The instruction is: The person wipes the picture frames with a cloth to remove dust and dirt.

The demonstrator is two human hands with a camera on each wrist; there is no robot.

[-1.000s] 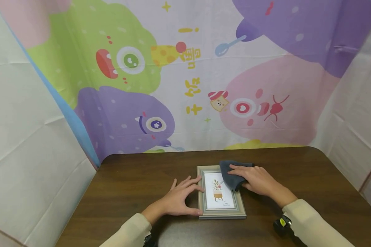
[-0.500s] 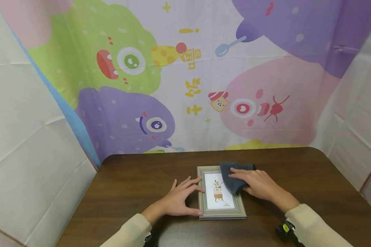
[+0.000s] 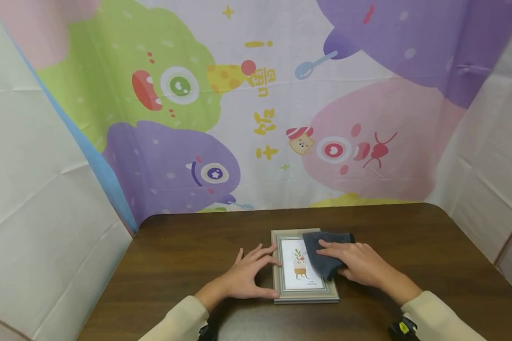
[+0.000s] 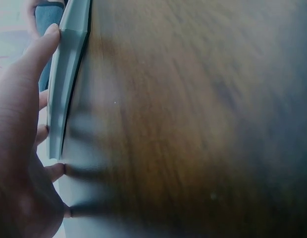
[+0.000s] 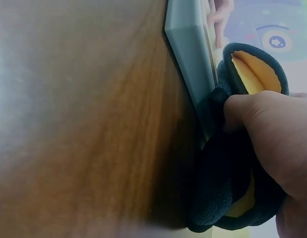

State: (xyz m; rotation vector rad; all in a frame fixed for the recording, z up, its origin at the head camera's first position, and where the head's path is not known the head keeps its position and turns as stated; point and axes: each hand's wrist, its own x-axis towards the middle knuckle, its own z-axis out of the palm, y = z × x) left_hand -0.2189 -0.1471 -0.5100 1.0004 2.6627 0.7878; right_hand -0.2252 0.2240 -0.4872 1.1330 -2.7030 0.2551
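Right hand [image 3: 361, 263] grips a dark cloth [image 3: 321, 266], thumb bent against it, the cloth lying over the frame [image 3: 307, 298] from about one to four o'clock. Left hand [image 3: 245, 277], fingers spread apart, touches the frame's edge between eight and ten o'clock. Frame and print [image 3: 297, 280] lie flat on the table [image 3: 196, 237]; a cartoon backdrop [image 3: 273, 182] hangs beyond, at twelve o'clock.

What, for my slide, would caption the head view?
Left hand touches a picture frame; right hand holds dark cloth on it.
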